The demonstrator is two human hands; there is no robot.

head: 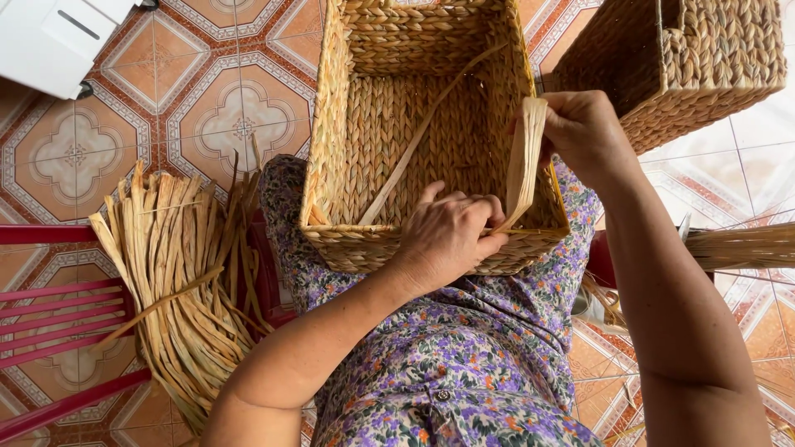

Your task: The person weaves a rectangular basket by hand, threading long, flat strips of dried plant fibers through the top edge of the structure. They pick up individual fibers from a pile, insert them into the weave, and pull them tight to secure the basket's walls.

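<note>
Nearly finished, judging by the fully woven walls and base of the basket resting on the lap. Left hand clenched on the near rim, pinching the strip; right hand grasping its upper end. Rim binding left.

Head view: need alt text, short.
A person's left hand and right hand bend a flat dried-reed strip at the rim of a woven basket on their lap. A reed bundle lies left; a second basket sits upper right.
</note>
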